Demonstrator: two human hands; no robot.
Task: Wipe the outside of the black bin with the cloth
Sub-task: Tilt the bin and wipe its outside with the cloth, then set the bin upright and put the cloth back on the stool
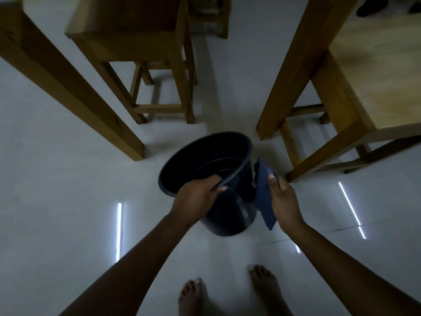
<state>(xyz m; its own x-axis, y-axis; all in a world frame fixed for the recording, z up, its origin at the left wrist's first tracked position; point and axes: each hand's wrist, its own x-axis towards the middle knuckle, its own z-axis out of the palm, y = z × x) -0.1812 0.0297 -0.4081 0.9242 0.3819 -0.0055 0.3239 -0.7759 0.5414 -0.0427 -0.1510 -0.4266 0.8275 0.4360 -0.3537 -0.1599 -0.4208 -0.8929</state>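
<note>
Right now your left hand (197, 194) grips the near rim of the black bin (227, 201), fingers curled over the edge and thumb outside, holding it tilted with its open mouth facing away from you. Just right of that hand, your right hand (284, 201) pinches the dark blue cloth (264, 197) between thumb and fingers, against the bin's outer wall. No writing is readable on bin or cloth. Below both hands lies the pale tiled floor (68, 213).

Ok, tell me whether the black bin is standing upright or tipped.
Tipped. The black bin leans with its open mouth facing away, the left hand gripping its near rim; the right hand holds the blue cloth beside it.
</note>
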